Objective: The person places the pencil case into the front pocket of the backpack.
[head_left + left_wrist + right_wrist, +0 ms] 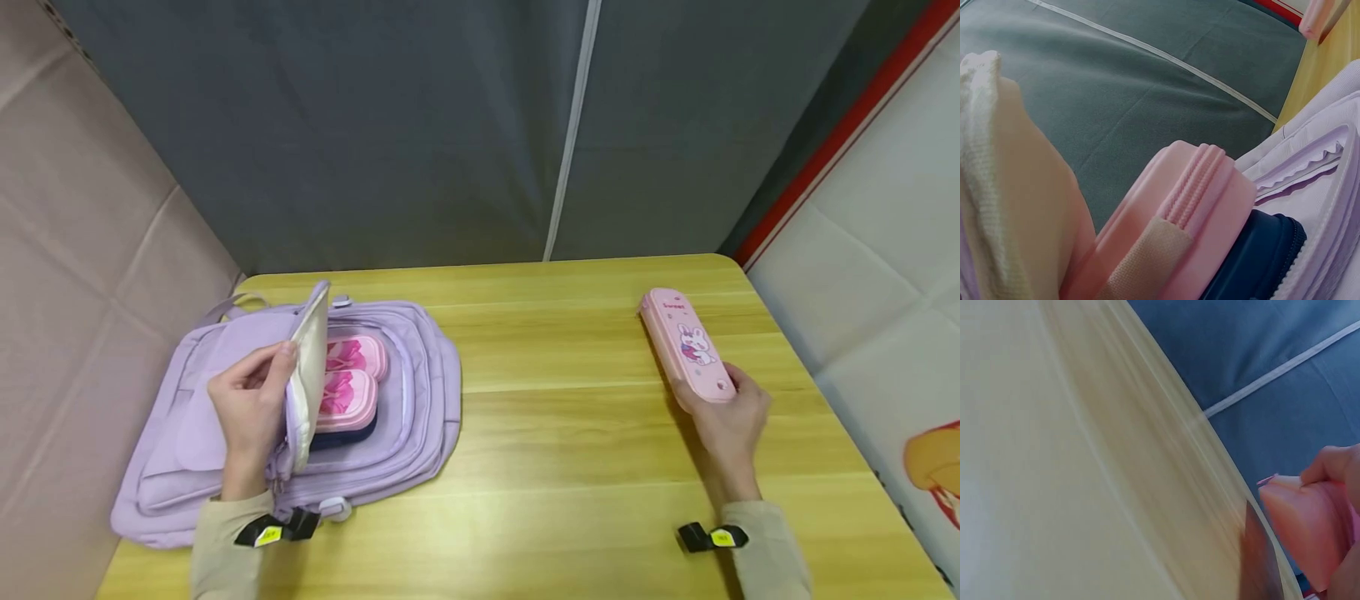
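A lilac backpack (180,458) lies flat on the left of the table. My left hand (251,404) pinches the edge of its cream-lined pocket flap (309,383) and holds it raised. Inside the pocket sits a pink zippered case (351,396) with bright pink printing, its left part hidden by the flap. Under it lies a dark blue zippered case (1257,256), also showing in the left wrist view. On the right, my right hand (726,421) grips the near end of a pink pencil case (686,342) with a white rabbit on its lid.
The wooden table (540,417) has rounded far corners. A grey curtain (390,142) with a pale seam hangs behind it. Quilted light panels stand along the left and right sides, and a red strip (847,125) edges the right one.
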